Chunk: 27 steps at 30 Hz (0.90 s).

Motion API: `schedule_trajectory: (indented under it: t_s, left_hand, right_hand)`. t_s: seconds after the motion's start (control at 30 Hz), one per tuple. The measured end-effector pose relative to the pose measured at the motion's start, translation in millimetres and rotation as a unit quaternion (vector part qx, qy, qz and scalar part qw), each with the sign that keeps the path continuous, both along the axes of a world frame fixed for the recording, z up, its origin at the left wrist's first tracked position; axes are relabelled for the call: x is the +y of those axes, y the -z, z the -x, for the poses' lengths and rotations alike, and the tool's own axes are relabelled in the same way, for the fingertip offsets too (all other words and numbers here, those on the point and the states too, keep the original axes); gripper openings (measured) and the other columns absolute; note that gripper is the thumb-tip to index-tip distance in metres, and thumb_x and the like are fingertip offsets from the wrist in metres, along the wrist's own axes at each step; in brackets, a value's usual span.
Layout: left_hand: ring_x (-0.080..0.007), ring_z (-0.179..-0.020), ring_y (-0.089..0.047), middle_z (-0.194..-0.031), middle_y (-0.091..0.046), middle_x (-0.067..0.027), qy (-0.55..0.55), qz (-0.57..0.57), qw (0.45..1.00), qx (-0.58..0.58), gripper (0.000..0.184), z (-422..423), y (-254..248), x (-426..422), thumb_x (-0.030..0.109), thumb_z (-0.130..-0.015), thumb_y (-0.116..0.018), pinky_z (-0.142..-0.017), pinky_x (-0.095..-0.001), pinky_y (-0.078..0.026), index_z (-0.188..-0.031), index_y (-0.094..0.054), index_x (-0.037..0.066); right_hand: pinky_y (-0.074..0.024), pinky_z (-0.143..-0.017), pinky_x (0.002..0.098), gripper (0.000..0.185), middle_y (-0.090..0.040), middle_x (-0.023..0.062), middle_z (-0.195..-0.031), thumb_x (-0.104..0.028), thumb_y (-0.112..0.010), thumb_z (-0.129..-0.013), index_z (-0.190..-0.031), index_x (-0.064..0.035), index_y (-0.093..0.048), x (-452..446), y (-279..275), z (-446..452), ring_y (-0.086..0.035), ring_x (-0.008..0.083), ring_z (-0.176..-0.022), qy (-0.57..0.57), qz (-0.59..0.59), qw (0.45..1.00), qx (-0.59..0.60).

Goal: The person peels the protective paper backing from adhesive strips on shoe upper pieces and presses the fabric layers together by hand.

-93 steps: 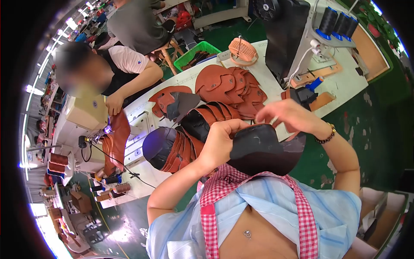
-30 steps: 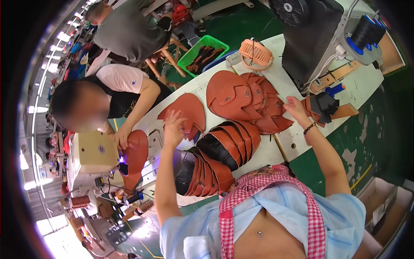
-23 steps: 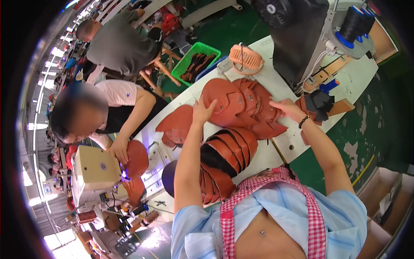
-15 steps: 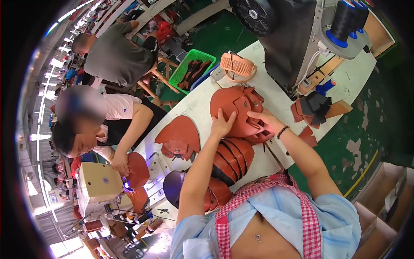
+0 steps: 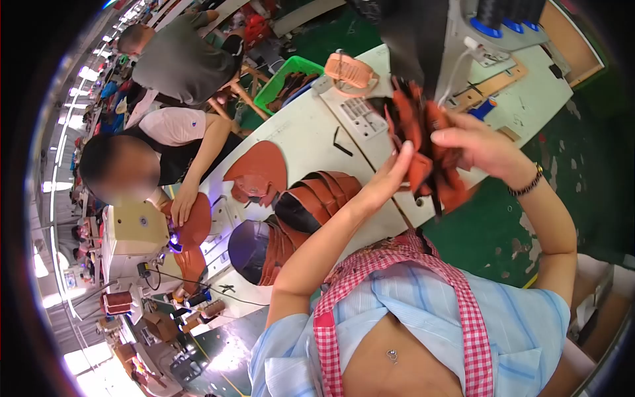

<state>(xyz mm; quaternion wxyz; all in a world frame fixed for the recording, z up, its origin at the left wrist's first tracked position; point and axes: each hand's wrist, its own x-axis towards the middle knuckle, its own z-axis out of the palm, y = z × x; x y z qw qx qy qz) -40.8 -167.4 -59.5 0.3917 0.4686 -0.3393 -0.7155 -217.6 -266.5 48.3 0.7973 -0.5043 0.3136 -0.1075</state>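
Note:
A bunch of reddish-brown leather pieces point(image 5: 423, 169) stands on edge between my two hands, raised over the table and smeared by motion. My left hand point(image 5: 391, 173) presses on its near left side with the fingers together. On the right side my right hand point(image 5: 479, 147) grips it, thumb toward me and the other fingers partly hidden behind. To the left on the white table point(image 5: 314, 142) lies a shaped leather piece point(image 5: 261, 173). Beside it are a fanned stack of leather pieces point(image 5: 324, 198) and another stack with a dark face point(image 5: 250, 253).
A co-worker's hand point(image 5: 185, 206) rests on leather at a cream sewing machine point(image 5: 135, 228) on the left. An orange fan point(image 5: 350, 71) and a green basket point(image 5: 271, 92) are at the back. Thread spools point(image 5: 489, 20) stand on a machine at the upper right.
My hands have moved right with the leather pieces and turned them from lying flat to standing on edge. The table under them, with a grey vented plate, now shows.

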Motion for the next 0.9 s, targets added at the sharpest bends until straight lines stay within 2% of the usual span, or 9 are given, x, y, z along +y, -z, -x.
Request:
schedule_trajectory:
  t_s: [0.1,0.23,0.3,0.43,0.5,0.53,0.63,0.73,0.9]
  left_hand:
    - [-0.0227,-0.126,-0.043,-0.142,-0.039,-0.0061,0.014,-0.084,0.967,0.238,0.086,18.2,10.3,6.7,0.078,-0.081,-0.03,-0.103,-0.0424,-0.036,-0.141,-0.034,0.016]
    - [-0.0257,-0.113,-0.052,-0.131,-0.05,-0.0107,0.048,-0.165,0.979,0.107,0.087,-11.1,137.4,-29.2,0.079,-0.082,-0.019,-0.092,-0.0457,-0.041,-0.134,-0.045,0.014]
    - [-0.0216,-0.107,-0.058,-0.122,-0.059,-0.0063,-0.103,-0.293,0.95,-0.026,0.074,-13.9,119.9,-39.3,0.07,-0.087,-0.028,-0.091,-0.0417,-0.045,-0.127,-0.053,0.012]
    - [-0.0263,-0.096,-0.06,-0.112,-0.062,-0.0126,-0.245,0.019,0.899,-0.362,0.051,-29.0,101.2,-24.2,0.047,-0.087,-0.051,-0.083,-0.0423,-0.046,-0.117,-0.058,0.006]
    - [-0.0292,-0.09,-0.06,-0.104,-0.064,-0.0151,-0.287,0.335,0.696,-0.567,0.04,7.0,63.6,-8.8,0.032,-0.084,-0.063,-0.079,-0.0419,-0.046,-0.112,-0.06,0.004]
    - [-0.0316,-0.087,-0.059,-0.096,-0.062,-0.018,-0.177,0.413,0.694,-0.563,0.038,21.8,51.3,-6.9,0.013,-0.074,-0.07,-0.078,-0.0421,-0.046,-0.109,-0.058,0.002]
    - [-0.0292,-0.088,-0.059,-0.097,-0.062,-0.0084,-0.042,0.493,0.48,-0.724,0.035,46.9,88.8,-23.3,0.021,-0.074,-0.069,-0.082,-0.0389,-0.044,-0.102,-0.057,0.005]
    - [-0.0238,-0.064,-0.063,-0.071,-0.062,-0.01,0.124,0.386,0.433,-0.805,0.016,61.0,94.1,-37.4,0.015,-0.069,-0.058,-0.054,-0.0334,-0.05,-0.078,-0.064,0.002]
    - [-0.0239,-0.071,-0.068,-0.073,-0.068,-0.0069,0.263,0.382,0.479,-0.745,0.009,58.9,85.5,-57.5,0.015,-0.072,-0.06,-0.06,-0.0378,-0.053,-0.071,-0.07,0.013]
  right_hand:
    - [-0.0203,-0.105,0.0564,0.076,-0.038,0.0118,-0.14,-0.035,-0.063,-0.085,-0.143,-0.0013,-0.027,44.7,-18.5,14.0,-0.031,0.0248,-0.132,0.064,-0.005,0.995,0.07]
    - [-0.0382,-0.098,0.0387,0.069,-0.035,0.0071,-0.143,-0.026,-0.063,-0.086,-0.143,-0.005,-0.03,46.2,88.5,20.5,-0.044,0.0198,-0.121,0.116,0.078,0.981,0.136]
    - [-0.048,-0.081,0.0272,0.058,-0.051,0.0148,-0.127,-0.015,-0.065,-0.077,-0.129,0.0022,-0.047,45.0,188.3,29.6,-0.059,0.0199,-0.095,0.082,0.237,0.955,0.158]
    - [-0.0506,-0.071,0.0293,0.043,-0.058,0.0126,-0.106,-0.003,-0.064,-0.073,-0.115,0.0,-0.056,49.5,212.2,52.7,-0.06,0.0201,-0.085,0.138,0.4,0.897,0.13]
    - [-0.0511,-0.067,0.0298,0.039,-0.058,0.0122,-0.099,0.001,-0.064,-0.071,-0.11,-0.0006,-0.057,30.4,222.6,56.1,-0.06,0.02,-0.081,0.169,0.437,0.87,0.153]
    - [-0.0505,-0.07,0.0322,0.04,-0.058,0.013,-0.098,-0.003,-0.065,-0.071,-0.11,-0.0002,-0.058,20.3,225.2,55.0,-0.06,0.0225,-0.082,0.168,0.449,0.865,0.151]
    - [-0.0502,-0.067,0.0307,0.042,-0.058,0.0118,-0.1,-0.004,-0.067,-0.073,-0.113,-0.0015,-0.056,2.2,224.6,47.9,-0.061,0.0204,-0.077,0.112,0.486,0.844,0.196]
    - [-0.0491,-0.074,0.0354,0.046,-0.057,0.0132,-0.1,-0.008,-0.067,-0.072,-0.116,-0.0017,-0.054,3.1,234.3,45.2,-0.059,0.0266,-0.084,0.111,0.535,0.821,0.168]
    - [-0.0488,-0.068,0.0337,0.038,-0.054,0.0116,-0.094,-0.003,-0.065,-0.072,-0.11,-0.0034,-0.057,13.5,230.8,40.8,-0.057,0.023,-0.071,0.135,0.531,0.821,0.16]
